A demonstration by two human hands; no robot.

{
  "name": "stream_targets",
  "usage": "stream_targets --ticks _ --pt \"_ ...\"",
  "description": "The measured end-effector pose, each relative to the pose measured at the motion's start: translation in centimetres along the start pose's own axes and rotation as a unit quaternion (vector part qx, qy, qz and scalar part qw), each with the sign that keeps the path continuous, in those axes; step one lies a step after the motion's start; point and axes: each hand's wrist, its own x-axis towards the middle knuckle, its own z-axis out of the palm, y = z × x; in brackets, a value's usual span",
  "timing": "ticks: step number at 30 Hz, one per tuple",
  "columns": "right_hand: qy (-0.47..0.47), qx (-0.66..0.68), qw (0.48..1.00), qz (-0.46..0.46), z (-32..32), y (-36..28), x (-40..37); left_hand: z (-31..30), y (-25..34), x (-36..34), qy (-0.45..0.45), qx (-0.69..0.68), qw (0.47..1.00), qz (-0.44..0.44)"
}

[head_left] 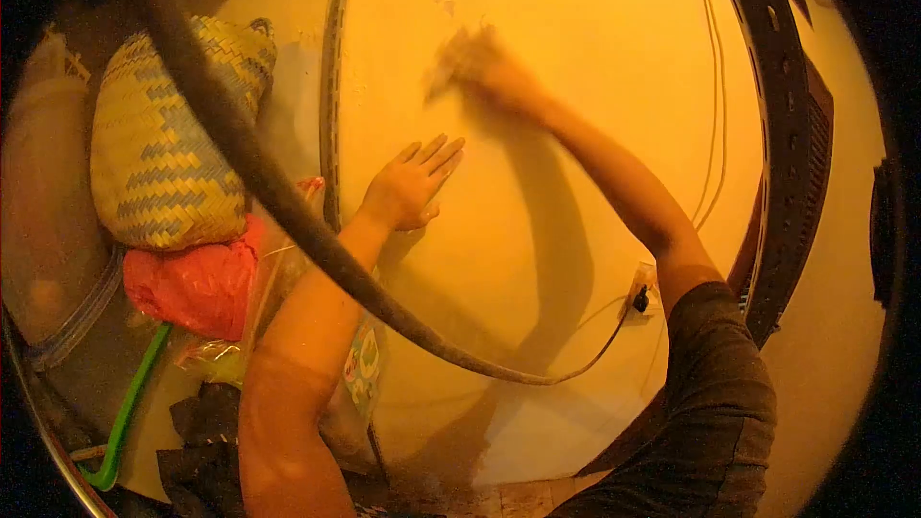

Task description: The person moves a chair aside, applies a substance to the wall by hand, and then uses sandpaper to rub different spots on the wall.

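My left hand (411, 187) rests flat on the pale wall (614, 67), its fingers stretched out toward the upper right. Higher up, my right hand (484, 67) is at the same wall and smeared by motion. A blurred darker patch shows at its fingers, but I cannot make out whether it is an object. Just above that hand, a small rough patch (443, 2) marks the wall surface. A dark cable (384, 302) hangs in a curve in front of my left forearm and runs to a plug in a wall socket (641, 290).
A woven basket (173, 149), a red plastic bag (197, 283) and a green hooked handle (134, 408) crowd the left side. Perforated metal uprights stand left (335, 86) and right (782, 134) of the wall section. Thin cords (715, 86) hang at the upper right.
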Motion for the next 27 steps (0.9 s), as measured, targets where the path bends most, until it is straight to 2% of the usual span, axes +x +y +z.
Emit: stream_targets --ticks 1,2,4,5,6,7,10,11,12,13,14,16,17,19,20,22,23,24,25,27 --pt "0.026 0.026 0.996 0.076 -2.2 3.6 1.2 0.0 0.0 0.1 0.049 -0.017 0.999 0.016" --pt "0.201 0.148 0.949 0.191 -0.5 6.3 2.3 0.2 0.1 0.3 0.05 -0.014 0.999 0.017" --pt "0.34 0.059 0.918 0.195 -4.8 2.9 3.4 0.1 0.0 -0.1 0.055 -0.017 0.998 0.018" --pt "0.16 0.122 0.97 0.139 -4.2 2.4 2.8 0.0 0.1 -0.5 0.052 -0.015 0.998 0.013" --pt "-0.028 0.174 0.982 0.073 -3.5 2.6 2.2 -0.1 0.2 -0.5 0.046 -0.007 0.999 0.008" --pt "-0.028 0.172 0.982 0.069 -2.9 2.7 2.2 -0.2 0.4 -0.1 0.042 0.002 0.999 0.007" --pt "-0.07 -0.057 0.989 -0.116 0.4 2.1 2.4 0.5 0.6 -0.1 0.072 -0.034 0.997 0.014" --pt "0.04 0.057 0.998 -0.013 0.6 5.1 4.1 0.6 0.3 -0.4 0.071 -0.034 0.997 0.01" --pt "0.019 0.228 0.962 0.151 -1.2 5.8 5.1 0.4 0.3 -0.4 0.063 -0.029 0.998 0.013" --pt "0.103 0.073 0.978 0.168 -1.9 6.0 5.1 0.3 0.6 -0.1 0.054 -0.023 0.998 0.018" --pt "0.183 -0.082 0.963 0.181 -2.1 6.0 5.5 0.1 0.4 0.0 0.053 -0.02 0.998 0.019" --pt "0.155 0.091 0.98 0.083 0.8 1.8 6.5 0.2 0.4 -0.1 0.067 -0.014 0.997 0.03" --pt "0.155 0.092 0.98 0.081 0.6 1.6 6.8 0.3 0.4 -0.1 0.068 -0.014 0.997 0.028" --pt "0.079 0.057 0.994 0.039 0.2 2.0 7.2 0.4 0.4 0.1 -0.037 -0.025 0.999 -0.006" --pt "0.046 0.041 0.998 0.019 0.0 2.3 7.8 0.4 0.2 -0.1 -0.039 -0.02 0.999 -0.008" --pt "-0.025 0.007 0.999 -0.024 -0.2 3.3 8.7 0.1 0.3 -0.5 0.05 -0.005 0.998 0.023" --pt "0.048 -0.103 0.991 0.07 -1.2 5.2 9.1 0.0 0.3 -0.1 0.055 0.0 0.998 0.023" --pt "0.118 -0.205 0.957 0.169 -1.5 6.8 9.1 0.0 0.4 -0.2 0.044 0.004 0.999 0.03" --pt "0.124 -0.203 0.957 0.168 0.8 7.1 9.6 -0.2 0.2 -0.3 0.035 0.011 0.999 0.031" --pt "0.215 -0.11 0.954 0.18 7.8 5.7 10.2 -0.1 0.2 -0.3 0.037 0.012 0.999 0.02"
